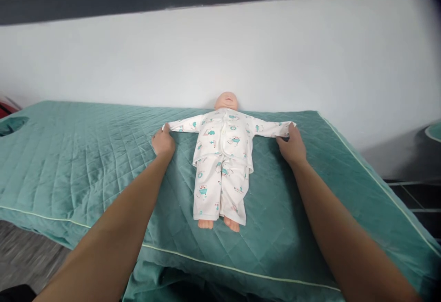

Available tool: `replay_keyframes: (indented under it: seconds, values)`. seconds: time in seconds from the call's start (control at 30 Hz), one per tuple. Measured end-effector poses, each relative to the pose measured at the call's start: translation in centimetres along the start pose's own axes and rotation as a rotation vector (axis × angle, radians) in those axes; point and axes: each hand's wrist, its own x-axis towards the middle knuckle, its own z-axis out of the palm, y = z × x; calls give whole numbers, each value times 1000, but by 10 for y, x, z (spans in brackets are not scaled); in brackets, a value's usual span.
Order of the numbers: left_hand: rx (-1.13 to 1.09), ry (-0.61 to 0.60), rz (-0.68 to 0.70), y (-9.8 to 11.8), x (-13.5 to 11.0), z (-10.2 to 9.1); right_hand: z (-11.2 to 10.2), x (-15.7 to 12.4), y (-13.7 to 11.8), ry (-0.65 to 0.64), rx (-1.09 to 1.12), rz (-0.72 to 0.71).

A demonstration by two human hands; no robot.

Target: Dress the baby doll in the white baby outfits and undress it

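A baby doll [227,101] lies on its back, its head by the wall and its bare feet toward me. It wears a white printed pajama top [223,132] and matching pants [208,192]. Both sleeves are stretched out sideways. My left hand [164,141] is closed on the end of the sleeve at the left. At the other side, my right hand [292,145] pinches the cuff of the right-hand sleeve [270,129]. The doll's hands do not show.
A green quilted cover [103,155] with pale piping spreads over the bed under the doll. Behind it rises a white wall [220,54] with a dark band along the top. Grey floor [27,251] shows at the lower left, and a red item [8,107] at the far left edge.
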Motion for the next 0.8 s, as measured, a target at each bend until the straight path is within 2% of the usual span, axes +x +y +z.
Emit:
replay_keyframes:
  seconds: [0.27, 0.47, 0.67, 0.8]
  values:
    - [-13, 65, -40, -2, -1, 2, 2, 12, -11, -1, -60, -40]
    - [-7, 24, -41, -2, 2, 2, 6, 18, -11, 1, -84, -49]
    - [-22, -7, 3, -3, -2, 0, 2, 5, -11, 3, -110, -9]
    - [-20, -12, 6, -7, -19, 0, -3, -21, -17, 17, -54, 43]
